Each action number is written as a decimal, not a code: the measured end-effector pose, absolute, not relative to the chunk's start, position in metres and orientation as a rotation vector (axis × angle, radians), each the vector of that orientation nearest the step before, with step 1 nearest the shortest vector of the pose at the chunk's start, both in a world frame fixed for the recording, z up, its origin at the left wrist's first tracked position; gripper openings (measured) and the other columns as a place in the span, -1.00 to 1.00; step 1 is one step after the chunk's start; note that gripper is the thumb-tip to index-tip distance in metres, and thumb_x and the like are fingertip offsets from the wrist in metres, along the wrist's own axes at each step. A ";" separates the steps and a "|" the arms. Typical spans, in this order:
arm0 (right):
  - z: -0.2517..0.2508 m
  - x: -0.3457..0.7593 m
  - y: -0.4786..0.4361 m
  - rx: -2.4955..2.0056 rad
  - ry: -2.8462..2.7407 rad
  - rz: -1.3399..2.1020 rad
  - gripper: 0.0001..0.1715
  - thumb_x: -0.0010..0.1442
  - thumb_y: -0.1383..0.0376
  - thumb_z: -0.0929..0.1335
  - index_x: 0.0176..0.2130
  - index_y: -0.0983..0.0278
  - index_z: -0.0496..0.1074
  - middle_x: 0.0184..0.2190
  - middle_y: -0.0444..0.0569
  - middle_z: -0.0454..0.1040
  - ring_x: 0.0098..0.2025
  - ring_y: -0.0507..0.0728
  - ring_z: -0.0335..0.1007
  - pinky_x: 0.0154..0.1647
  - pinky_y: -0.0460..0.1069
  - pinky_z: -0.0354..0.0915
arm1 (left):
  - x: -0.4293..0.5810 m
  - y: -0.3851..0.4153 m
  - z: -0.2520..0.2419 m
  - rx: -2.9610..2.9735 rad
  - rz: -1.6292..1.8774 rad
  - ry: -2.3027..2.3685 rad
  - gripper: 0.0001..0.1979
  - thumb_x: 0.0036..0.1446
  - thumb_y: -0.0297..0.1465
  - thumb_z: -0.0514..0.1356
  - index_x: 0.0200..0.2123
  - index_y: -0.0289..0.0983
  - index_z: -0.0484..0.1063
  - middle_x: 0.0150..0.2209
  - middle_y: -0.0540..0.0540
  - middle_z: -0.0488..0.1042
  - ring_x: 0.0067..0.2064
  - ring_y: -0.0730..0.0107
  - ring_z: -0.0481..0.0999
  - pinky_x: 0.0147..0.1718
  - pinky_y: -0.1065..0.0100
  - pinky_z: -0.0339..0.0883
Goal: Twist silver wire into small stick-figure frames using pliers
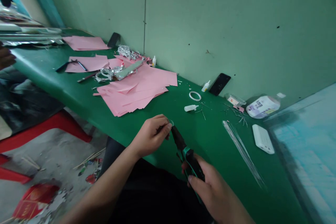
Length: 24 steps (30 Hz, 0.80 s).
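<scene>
My left hand (151,136) pinches a small thin wire ring (171,122) between thumb and fingers, over the green table (78,77). My right hand (210,189) grips a pair of black and green handled pliers (187,155). Their black jaws (177,138) reach up to the ring and nearly touch my left fingertips. Whether the jaws close on the wire is hidden. Near my hands lie a coil of white tape (195,96) and a small white glue bottle (190,108), with short wire bits (202,109) beside them.
Pink paper sheets (131,91) and crumpled foil (112,73) cover the table's left part. Long thin wires (243,154), a white power bank (263,139), phones and a bottle stand further right. A wall backs the table. A red stool (47,129) and litter lie on the floor.
</scene>
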State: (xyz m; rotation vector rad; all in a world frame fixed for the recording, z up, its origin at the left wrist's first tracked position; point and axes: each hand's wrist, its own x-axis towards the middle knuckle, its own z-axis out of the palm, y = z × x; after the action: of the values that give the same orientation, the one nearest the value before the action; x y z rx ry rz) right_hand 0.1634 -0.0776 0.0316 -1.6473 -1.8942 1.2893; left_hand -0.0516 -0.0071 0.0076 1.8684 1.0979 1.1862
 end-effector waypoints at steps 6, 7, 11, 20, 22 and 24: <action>0.030 0.165 -0.070 -1.635 -1.874 1.317 -0.61 0.18 0.36 0.22 0.00 0.25 0.40 -0.12 0.04 0.51 -0.12 0.17 0.44 -0.09 0.06 0.33 | -0.052 -0.001 0.026 2.685 0.831 1.230 -0.77 0.24 -0.55 -0.04 -0.37 -0.30 0.37 -0.30 -0.17 0.36 -0.27 0.26 0.36 -0.26 0.27 0.23; 0.029 0.165 -0.068 -1.637 -1.868 1.320 -0.61 0.19 0.37 0.21 -0.01 0.25 0.40 -0.13 0.03 0.51 -0.14 0.16 0.45 -0.09 0.06 0.33 | -0.051 0.001 0.028 2.820 0.738 1.225 -0.76 0.21 -0.58 -0.05 -0.37 -0.30 0.37 -0.30 -0.17 0.36 -0.28 0.25 0.34 -0.28 0.26 0.22; 0.026 0.166 -0.058 -1.652 -1.856 1.300 -0.62 0.16 0.42 0.22 -0.04 0.25 0.41 -0.17 0.01 0.52 -0.14 0.15 0.45 -0.08 0.04 0.30 | -0.049 0.017 0.028 3.082 0.545 1.069 -0.75 0.19 -0.60 -0.05 -0.36 -0.27 0.38 -0.29 -0.18 0.37 -0.31 0.22 0.30 -0.36 0.23 0.16; -0.008 0.186 0.027 -1.784 -2.006 0.827 -0.70 0.26 0.32 0.21 -0.06 0.28 0.42 -0.04 0.12 0.43 -0.16 0.20 0.45 -0.22 0.07 0.36 | -0.039 0.126 0.002 2.132 1.119 1.238 -0.74 0.23 -0.40 0.08 -0.53 -0.27 0.31 -0.43 0.00 0.23 -0.35 0.41 0.24 -0.31 0.38 0.15; -0.025 0.191 0.049 -1.780 -2.111 0.477 -0.75 0.26 0.27 0.27 -0.13 0.31 0.45 0.00 0.17 0.41 0.00 0.31 0.38 -0.06 0.17 0.34 | -0.029 0.154 -0.008 2.023 1.162 1.277 -0.67 0.27 -0.36 0.03 -0.57 -0.26 0.25 -0.48 0.02 0.19 -0.40 0.45 0.22 -0.37 0.40 0.10; -0.042 0.196 0.064 -1.742 -2.217 0.223 -0.79 0.24 0.23 0.32 -0.20 0.31 0.47 0.00 0.17 0.43 0.03 0.36 0.35 -0.02 0.25 0.32 | -0.020 0.177 -0.021 1.936 1.179 1.310 -0.62 0.26 -0.32 0.05 -0.62 -0.24 0.18 -0.54 0.03 0.17 -0.47 0.47 0.19 -0.44 0.40 0.06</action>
State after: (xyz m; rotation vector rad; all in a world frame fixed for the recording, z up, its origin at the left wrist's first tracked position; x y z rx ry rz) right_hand 0.1955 0.0644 -0.0419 -1.7419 -2.2168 0.2227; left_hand -0.0200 0.1767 -0.0214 1.9365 1.3099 1.1794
